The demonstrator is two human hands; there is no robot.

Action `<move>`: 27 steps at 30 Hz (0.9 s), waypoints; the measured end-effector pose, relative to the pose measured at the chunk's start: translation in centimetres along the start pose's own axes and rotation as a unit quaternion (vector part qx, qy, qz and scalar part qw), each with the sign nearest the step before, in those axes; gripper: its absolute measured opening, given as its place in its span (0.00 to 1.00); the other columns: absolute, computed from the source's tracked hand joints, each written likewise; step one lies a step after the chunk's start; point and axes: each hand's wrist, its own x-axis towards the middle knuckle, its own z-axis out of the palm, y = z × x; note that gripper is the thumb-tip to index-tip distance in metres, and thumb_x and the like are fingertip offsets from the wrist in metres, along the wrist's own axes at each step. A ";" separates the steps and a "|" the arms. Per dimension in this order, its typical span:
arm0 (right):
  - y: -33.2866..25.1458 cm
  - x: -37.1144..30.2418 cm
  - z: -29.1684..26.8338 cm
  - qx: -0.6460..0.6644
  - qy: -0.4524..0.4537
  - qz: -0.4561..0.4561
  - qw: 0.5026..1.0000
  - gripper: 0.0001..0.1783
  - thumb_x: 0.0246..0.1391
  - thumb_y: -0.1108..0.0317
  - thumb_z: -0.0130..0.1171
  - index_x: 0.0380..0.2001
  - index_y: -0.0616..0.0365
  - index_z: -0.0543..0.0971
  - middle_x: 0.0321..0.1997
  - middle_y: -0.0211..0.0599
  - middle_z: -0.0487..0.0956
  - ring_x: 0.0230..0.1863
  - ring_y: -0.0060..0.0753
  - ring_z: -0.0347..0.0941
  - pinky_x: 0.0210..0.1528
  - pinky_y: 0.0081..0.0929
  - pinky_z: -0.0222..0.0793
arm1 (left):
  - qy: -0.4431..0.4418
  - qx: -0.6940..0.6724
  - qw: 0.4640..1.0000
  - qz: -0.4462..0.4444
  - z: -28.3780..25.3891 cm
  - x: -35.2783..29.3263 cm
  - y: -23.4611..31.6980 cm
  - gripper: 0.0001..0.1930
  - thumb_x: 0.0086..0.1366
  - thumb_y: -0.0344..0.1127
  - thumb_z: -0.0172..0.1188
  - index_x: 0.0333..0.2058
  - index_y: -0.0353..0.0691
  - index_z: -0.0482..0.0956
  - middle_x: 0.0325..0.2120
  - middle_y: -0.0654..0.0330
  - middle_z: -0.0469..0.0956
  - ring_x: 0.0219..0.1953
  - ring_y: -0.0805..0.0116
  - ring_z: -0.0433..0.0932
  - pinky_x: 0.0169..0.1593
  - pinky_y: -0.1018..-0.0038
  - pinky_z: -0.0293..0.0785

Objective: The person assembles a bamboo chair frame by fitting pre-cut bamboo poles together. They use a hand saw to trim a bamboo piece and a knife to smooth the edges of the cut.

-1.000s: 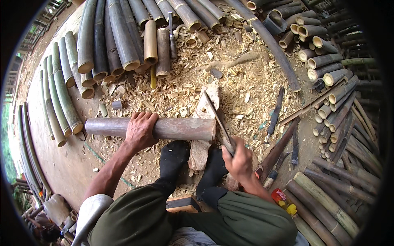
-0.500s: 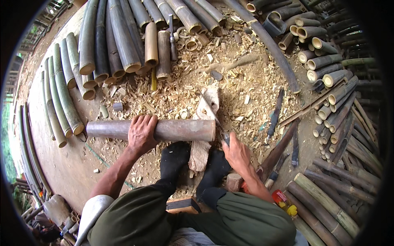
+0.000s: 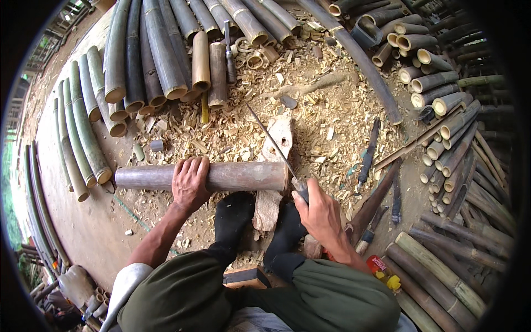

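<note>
A thick, dark bamboo tube (image 3: 243,176) lies crosswise in front of me, its right end resting over a pale wooden block (image 3: 267,213) between my feet. My left hand (image 3: 189,181) is wrapped over the tube left of its middle, pressing from above. In my right hand (image 3: 321,216), closed round the dark handle, is a knife with a long, narrow blade (image 3: 271,138). The blade slants up and to the left, passing close to the tube's cut right end; whether it touches is unclear.
Wood chips (image 3: 221,133) litter the floor. Large bamboo tubes (image 3: 163,50) line the far left, with a chisel (image 3: 229,55) beside them. Stacked bamboo (image 3: 426,83) fills the right. A dark-bladed tool (image 3: 369,152) lies right of the block, and a red packet (image 3: 376,264) sits near my right knee.
The knife has swung so its blade reaches farther up and to the left. My right hand has turned slightly and shifted a little. My left hand still holds the tube, nearly unmoved.
</note>
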 end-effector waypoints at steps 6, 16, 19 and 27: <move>2.2 -0.9 2.3 0.040 0.007 0.025 0.999 0.16 0.68 0.62 0.61 0.43 0.63 0.70 0.31 0.58 0.82 0.27 0.57 0.83 0.27 0.46 0.77 | 0.004 -0.003 1.000 0.003 0.1 0.3 0.3 0.35 0.43 0.36 0.75 0.53 0.37 0.75 0.46 0.50 0.80 0.52 0.48 0.79 0.62 0.52 0.70; -0.9 -0.2 -0.9 0.135 0.133 -0.112 0.975 0.14 0.68 0.63 0.60 0.44 0.63 0.71 0.28 0.54 0.81 0.24 0.51 0.82 0.25 0.42 0.76 | 0.025 0.043 0.999 -0.016 0.8 -0.8 0.2 0.27 0.50 0.31 0.67 0.53 0.37 0.76 0.50 0.50 0.80 0.55 0.49 0.78 0.64 0.52 0.68; 4.1 0.5 3.2 -0.043 -0.146 0.180 0.972 0.15 0.69 0.62 0.59 0.44 0.64 0.70 0.27 0.56 0.81 0.25 0.56 0.82 0.27 0.46 0.76 | -0.001 0.036 0.999 -0.015 0.9 -1.1 0.5 0.35 0.46 0.36 0.74 0.56 0.39 0.75 0.53 0.51 0.78 0.58 0.49 0.76 0.65 0.52 0.66; -1.2 -0.2 -2.0 0.106 0.079 -0.060 0.989 0.19 0.70 0.57 0.58 0.45 0.65 0.70 0.28 0.58 0.80 0.26 0.55 0.82 0.26 0.45 0.75 | -0.322 -0.068 0.943 -0.055 -4.1 4.4 -2.3 0.46 0.33 0.45 0.81 0.56 0.41 0.75 0.48 0.54 0.81 0.56 0.53 0.78 0.67 0.55 0.64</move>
